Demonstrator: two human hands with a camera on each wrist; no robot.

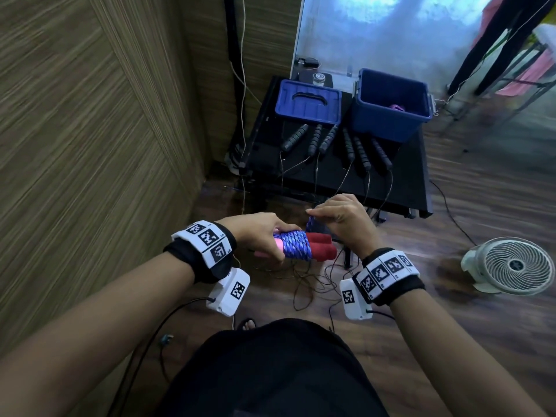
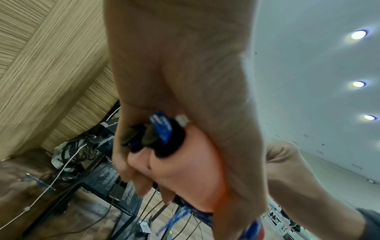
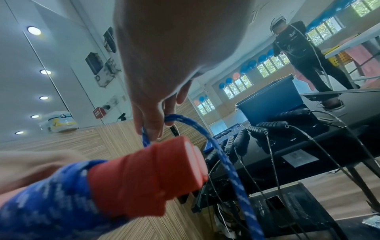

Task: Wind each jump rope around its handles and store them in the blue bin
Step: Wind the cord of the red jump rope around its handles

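Left hand [image 1: 261, 233] is wrapped around the two red handles [image 1: 322, 246], keeping them side by side so the coils sit tight. Right hand [image 1: 340, 218] pinches the last loop of blue rope [image 1: 294, 245], probably to tuck it. Blue bin [image 1: 391, 103] waits open on the far surface [image 1: 403, 179], with black ropes [image 1: 355, 149] unwound near it.

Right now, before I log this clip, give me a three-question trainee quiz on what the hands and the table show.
1. True or false: the left hand holds the red handles bundled together.
2. What does the right hand pinch? A) a black handle B) the blue rope C) the bin lid
3. How many black handles lie on the black table?

Key: 1 true; 2 B; 3 six.
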